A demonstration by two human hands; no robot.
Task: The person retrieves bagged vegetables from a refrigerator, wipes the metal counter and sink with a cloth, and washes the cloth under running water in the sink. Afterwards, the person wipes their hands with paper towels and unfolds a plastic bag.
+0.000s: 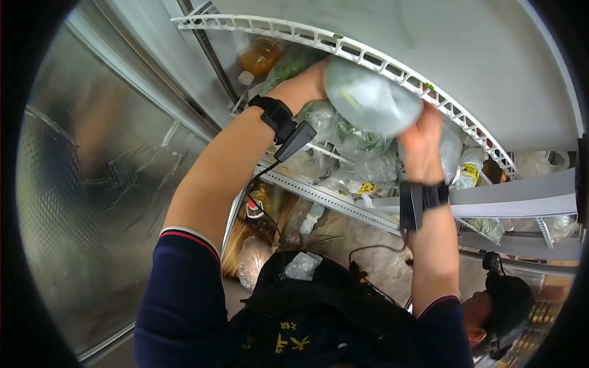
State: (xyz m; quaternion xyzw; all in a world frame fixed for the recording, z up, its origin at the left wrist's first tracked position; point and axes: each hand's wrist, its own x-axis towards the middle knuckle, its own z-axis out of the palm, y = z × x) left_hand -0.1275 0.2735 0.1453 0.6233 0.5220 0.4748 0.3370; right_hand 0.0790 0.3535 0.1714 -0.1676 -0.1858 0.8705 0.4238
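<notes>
A rounded, pale, translucent plastic tub point(371, 98) is tilted just under the white wire shelf edge, inside a fridge. My left hand point(316, 80) is at its left side, with the fingers mostly hidden behind it. At the lower right rim, my right hand point(423, 129) is closed on the tub, slightly blurred. Clear plastic bags of green vegetables point(362, 138) lie on the shelf below and behind it. What is inside the tub is too blurred to name.
The white wire shelf point(343, 42) curves above my hands. A bottle of orange-brown liquid point(261, 56) lies back left. The fridge door point(104, 202) stands at left. Below are wooden sticks point(242, 245) and a plastic bag point(253, 260). Another person point(509, 300) in a black cap is at lower right.
</notes>
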